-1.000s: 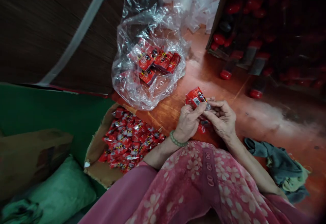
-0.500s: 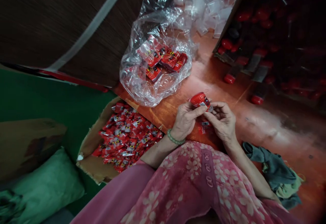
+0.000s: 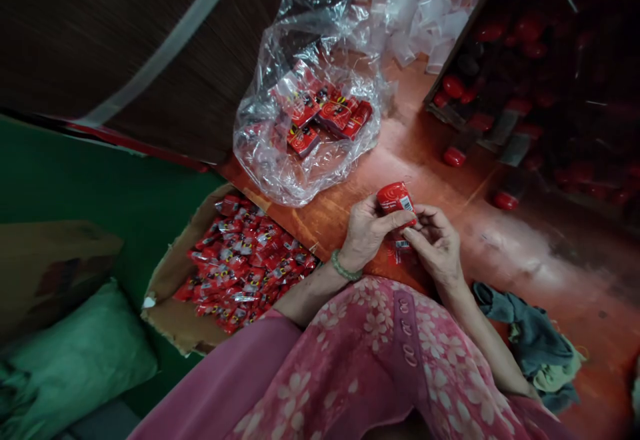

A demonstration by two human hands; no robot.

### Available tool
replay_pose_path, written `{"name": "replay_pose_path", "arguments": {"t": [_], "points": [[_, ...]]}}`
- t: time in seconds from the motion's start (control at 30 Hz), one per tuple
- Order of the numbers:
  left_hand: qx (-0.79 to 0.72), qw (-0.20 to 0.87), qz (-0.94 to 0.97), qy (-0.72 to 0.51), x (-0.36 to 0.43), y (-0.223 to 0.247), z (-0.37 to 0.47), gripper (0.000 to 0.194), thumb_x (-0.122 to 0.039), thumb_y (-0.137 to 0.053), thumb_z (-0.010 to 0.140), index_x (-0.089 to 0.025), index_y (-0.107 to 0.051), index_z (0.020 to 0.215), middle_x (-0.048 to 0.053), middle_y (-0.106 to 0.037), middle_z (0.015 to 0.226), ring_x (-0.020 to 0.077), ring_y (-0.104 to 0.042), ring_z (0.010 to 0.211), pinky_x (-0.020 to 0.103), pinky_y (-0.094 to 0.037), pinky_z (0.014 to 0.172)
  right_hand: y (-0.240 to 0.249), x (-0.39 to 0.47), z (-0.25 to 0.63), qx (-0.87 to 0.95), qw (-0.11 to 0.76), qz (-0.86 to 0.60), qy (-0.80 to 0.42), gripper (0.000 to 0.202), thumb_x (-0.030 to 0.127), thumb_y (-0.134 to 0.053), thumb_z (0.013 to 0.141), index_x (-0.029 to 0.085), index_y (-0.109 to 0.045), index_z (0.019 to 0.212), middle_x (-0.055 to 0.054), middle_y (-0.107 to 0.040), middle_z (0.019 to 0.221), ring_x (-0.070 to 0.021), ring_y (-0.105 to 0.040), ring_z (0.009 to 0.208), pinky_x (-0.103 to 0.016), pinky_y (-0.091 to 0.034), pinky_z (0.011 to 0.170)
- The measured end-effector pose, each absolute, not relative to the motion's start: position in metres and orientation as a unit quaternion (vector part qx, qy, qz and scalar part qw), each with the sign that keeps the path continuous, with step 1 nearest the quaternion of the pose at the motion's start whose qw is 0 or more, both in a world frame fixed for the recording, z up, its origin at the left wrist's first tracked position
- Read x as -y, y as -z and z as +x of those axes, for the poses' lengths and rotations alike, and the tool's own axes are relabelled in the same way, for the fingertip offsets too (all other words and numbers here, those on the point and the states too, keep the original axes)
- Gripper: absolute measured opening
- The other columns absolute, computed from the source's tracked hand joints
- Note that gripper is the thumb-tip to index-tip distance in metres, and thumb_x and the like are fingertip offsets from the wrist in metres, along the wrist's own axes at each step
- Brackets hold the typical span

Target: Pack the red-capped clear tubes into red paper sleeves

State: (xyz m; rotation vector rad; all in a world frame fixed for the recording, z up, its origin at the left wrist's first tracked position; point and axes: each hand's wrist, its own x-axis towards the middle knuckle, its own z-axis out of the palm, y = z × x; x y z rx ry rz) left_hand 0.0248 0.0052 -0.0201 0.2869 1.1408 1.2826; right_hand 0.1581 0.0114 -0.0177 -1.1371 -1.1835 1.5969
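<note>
A small red package (image 3: 395,198) with a barcode label is held between both hands, over the front edge of the orange-red surface. My left hand (image 3: 367,230), with a green bead bracelet at the wrist, grips its left side, thumb across the lower part. My right hand (image 3: 436,240) pinches its lower right corner with thumb and fingers. Just below the hands lies another red piece with a barcode (image 3: 400,253), partly hidden. Beyond them, an open clear plastic bag (image 3: 310,180) holds several stacks of red printed wrappers (image 3: 340,112).
A cardboard box (image 3: 173,273) of red packets stands at the lower left. Translucent containers (image 3: 433,20) lie at the top. A dark box at the upper right has red-capped containers (image 3: 454,155) beside it. A dark cloth (image 3: 537,340) lies right; a green sack (image 3: 85,347) lies left.
The red package has turned in my hands, so its barcode label now faces up more fully. Both hands stay close together, and the view has shifted slightly.
</note>
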Motion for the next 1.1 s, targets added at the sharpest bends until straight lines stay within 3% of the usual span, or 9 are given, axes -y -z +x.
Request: {"name": "replay_pose_path", "arguments": {"t": [0.13, 0.33, 0.53, 0.8, 0.9, 0.97, 1.1], "points": [[-0.498, 0.653, 0.143, -0.552, -0.005, 0.020, 0.024, 0.051, -0.046, -0.099, 0.052, -0.015, -0.075, 0.084, -0.001, -0.074, 0.078, 0.0101, -0.064, 0.069, 0.023, -0.053, 0.070, 0.016, -0.011, 0.160, 0.477, 0.421, -0.459, -0.620, 0.033, 0.045, -0.085, 0.077, 0.026, -0.069, 0.099, 0.000, -0.076, 0.090, -0.0143, -0.070, 0.077, -0.026, -0.060, 0.071], [-0.471, 0.633, 0.234, -0.569, -0.001, 0.019, 0.016, 0.050, -0.061, -0.087, 0.070, -0.018, -0.076, 0.091, 0.001, -0.075, 0.084, 0.0123, -0.067, 0.075, 0.025, -0.054, 0.074, 0.018, -0.010, 0.164, 0.484, 0.403, -0.484, -0.607, 0.032, 0.049, -0.083, 0.080, 0.025, -0.068, 0.096, 0.003, -0.071, 0.079, -0.0114, -0.063, 0.066, -0.023, -0.053, 0.061], [-0.479, 0.621, 0.257, -0.565, 0.003, 0.013, 0.016, 0.050, -0.068, -0.081, 0.073, -0.020, -0.073, 0.082, -0.001, -0.072, 0.073, 0.0148, -0.071, 0.073, 0.027, -0.057, 0.068, 0.013, -0.008, 0.159, 0.464, 0.413, -0.449, -0.642, 0.040, 0.055, -0.087, 0.075, 0.026, -0.066, 0.094, 0.004, -0.070, 0.084, -0.0116, -0.066, 0.071, -0.026, -0.058, 0.072], [-0.488, 0.589, 0.229, -0.602, 0.016, -0.003, 0.011, 0.042, -0.059, -0.074, 0.087, -0.017, -0.073, 0.091, 0.006, -0.078, 0.093, 0.0250, -0.076, 0.107, 0.036, -0.063, 0.085, -0.001, 0.003, 0.159, 0.493, 0.365, -0.411, -0.674, 0.031, 0.044, -0.089, 0.076, 0.025, -0.067, 0.086, 0.005, -0.070, 0.082, -0.0111, -0.065, 0.070, -0.027, -0.057, 0.074], [-0.493, 0.588, 0.214, -0.605, 0.019, -0.004, 0.007, 0.046, -0.063, -0.078, 0.082, -0.018, -0.073, 0.087, 0.004, -0.079, 0.088, 0.0212, -0.077, 0.097, 0.031, -0.063, 0.080, -0.003, 0.002, 0.165, 0.511, 0.295, -0.384, -0.710, 0.034, 0.044, -0.092, 0.073, 0.023, -0.072, 0.091, 0.003, -0.072, 0.085, -0.0114, -0.065, 0.075, -0.025, -0.056, 0.075], [-0.498, 0.596, 0.208, -0.595, 0.020, -0.005, 0.007, 0.047, -0.063, -0.081, 0.078, -0.018, -0.074, 0.086, 0.003, -0.079, 0.084, 0.0183, -0.077, 0.087, 0.028, -0.062, 0.076, -0.005, -0.001, 0.164, 0.506, 0.297, -0.383, -0.714, 0.039, 0.050, -0.089, 0.075, 0.023, -0.074, 0.098, 0.002, -0.073, 0.089, -0.0122, -0.065, 0.078, -0.026, -0.055, 0.076], [-0.493, 0.602, 0.197, -0.597, 0.023, -0.009, 0.011, 0.048, -0.064, -0.083, 0.074, -0.018, -0.073, 0.082, 0.001, -0.075, 0.073, 0.0139, -0.071, 0.068, 0.025, -0.059, 0.065, -0.011, -0.005, 0.157, 0.496, 0.287, -0.401, -0.715, 0.041, 0.061, -0.075, 0.086, 0.020, -0.070, 0.088, 0.001, -0.073, 0.080, -0.0122, -0.065, 0.070, -0.025, -0.054, 0.071]]}}
